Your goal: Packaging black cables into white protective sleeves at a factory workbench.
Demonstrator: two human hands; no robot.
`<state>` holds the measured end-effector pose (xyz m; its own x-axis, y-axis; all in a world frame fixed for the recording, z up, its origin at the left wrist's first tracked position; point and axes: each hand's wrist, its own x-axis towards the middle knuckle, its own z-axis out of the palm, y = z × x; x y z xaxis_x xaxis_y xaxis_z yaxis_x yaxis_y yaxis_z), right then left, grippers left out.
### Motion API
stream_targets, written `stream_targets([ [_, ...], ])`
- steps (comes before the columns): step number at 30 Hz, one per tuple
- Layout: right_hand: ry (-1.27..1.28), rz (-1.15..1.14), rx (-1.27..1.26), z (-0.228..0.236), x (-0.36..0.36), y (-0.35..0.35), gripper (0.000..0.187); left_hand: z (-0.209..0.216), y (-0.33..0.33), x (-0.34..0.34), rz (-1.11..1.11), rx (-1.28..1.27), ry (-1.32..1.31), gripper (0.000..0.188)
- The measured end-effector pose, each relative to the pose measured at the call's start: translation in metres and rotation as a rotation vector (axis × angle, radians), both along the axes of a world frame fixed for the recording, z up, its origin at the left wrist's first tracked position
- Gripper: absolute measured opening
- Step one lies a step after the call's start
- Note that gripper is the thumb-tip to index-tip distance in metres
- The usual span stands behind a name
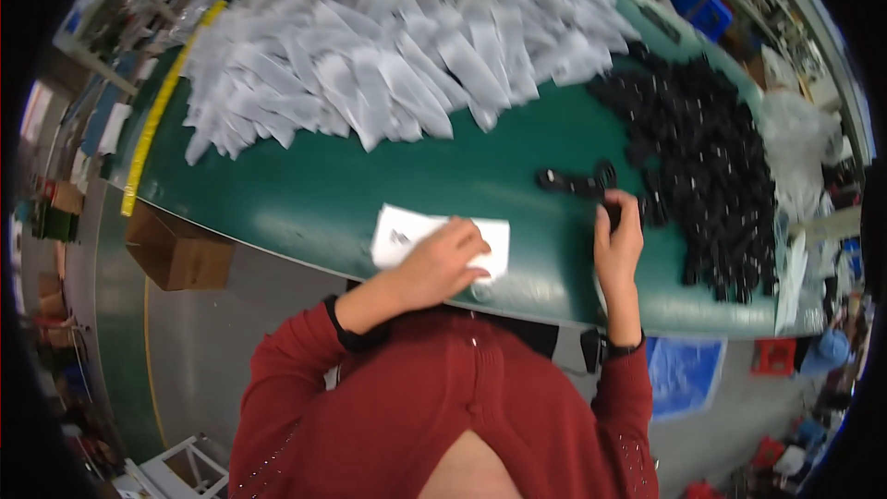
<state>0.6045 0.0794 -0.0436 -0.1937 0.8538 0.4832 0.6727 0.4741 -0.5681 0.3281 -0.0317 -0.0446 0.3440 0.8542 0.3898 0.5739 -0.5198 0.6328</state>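
Note:
My left hand (443,261) lies over a white flat packet (496,238) at the table's near edge. Its fingers are curled and closed on the packet, which has a small dark print on its left part. Further right, my right hand (621,245) is raised over the table, thumb and forefinger pinched on a dark bit of a black strap piece (577,184). That piece lies on the green surface just beyond the fingertips, with a loop at its right end. The exact grip is partly hidden by the fingers.
A wide heap of whitish translucent pouches (388,60) covers the far side of the green table (305,189). At the right lies a pile of black strap pieces (707,166). A yellow measuring tape (166,106) runs along the left. A cardboard box (176,252) stands below the left edge.

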Motion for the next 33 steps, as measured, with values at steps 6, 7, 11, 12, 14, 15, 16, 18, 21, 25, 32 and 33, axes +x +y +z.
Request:
stream_targets([
  [6, 0.150, 0.102, -0.136, 0.012, -0.030, -0.053, 0.038, -0.012, 0.002, 0.010, 0.060, 0.016, 0.071, 0.015],
  [7, 0.098, 0.167, -0.088, 0.008, -0.029, -0.060, 0.040, -0.012, 0.001, 0.012, 0.079, 0.018, 0.079, 0.014],
  [11, -0.052, 0.316, 0.053, 0.005, -0.028, -0.076, 0.045, -0.008, -0.002, 0.016, 0.121, -0.039, -0.023, 0.013],
  [12, -0.099, 0.332, 0.093, 0.007, -0.028, -0.080, 0.046, -0.008, -0.004, 0.016, 0.122, -0.041, -0.023, 0.013],
  [14, -0.144, 0.351, 0.133, 0.008, -0.028, -0.087, 0.047, -0.008, -0.006, 0.016, 0.176, -0.200, -0.163, 0.012],
  [15, -0.174, 0.377, 0.137, 0.009, -0.028, -0.091, 0.047, -0.008, -0.008, 0.015, 0.203, -0.279, -0.233, 0.012],
  [16, -0.203, 0.401, 0.141, 0.009, -0.028, -0.092, 0.047, -0.007, -0.008, 0.015, 0.203, -0.278, -0.231, 0.012],
  [18, -0.229, 0.426, 0.146, 0.011, -0.029, -0.091, 0.047, -0.006, -0.008, 0.017, 0.207, -0.333, -0.331, 0.013],
  [21, -0.236, 0.538, 0.031, 0.014, -0.029, -0.087, 0.045, -0.003, -0.006, 0.016, 0.152, -0.236, -0.315, 0.014],
  [25, 0.463, 0.407, -0.865, 0.002, -0.033, -0.096, 0.040, 0.007, -0.005, 0.018, 0.005, 0.053, -0.155, 0.015],
  [32, 0.095, 0.525, -0.284, 0.018, -0.046, -0.086, 0.043, 0.018, 0.004, 0.014, 0.072, 0.083, -0.111, 0.015],
  [33, 0.079, 0.548, -0.187, 0.018, -0.048, -0.085, 0.043, 0.019, 0.005, 0.014, 0.091, 0.051, -0.145, 0.014],
])
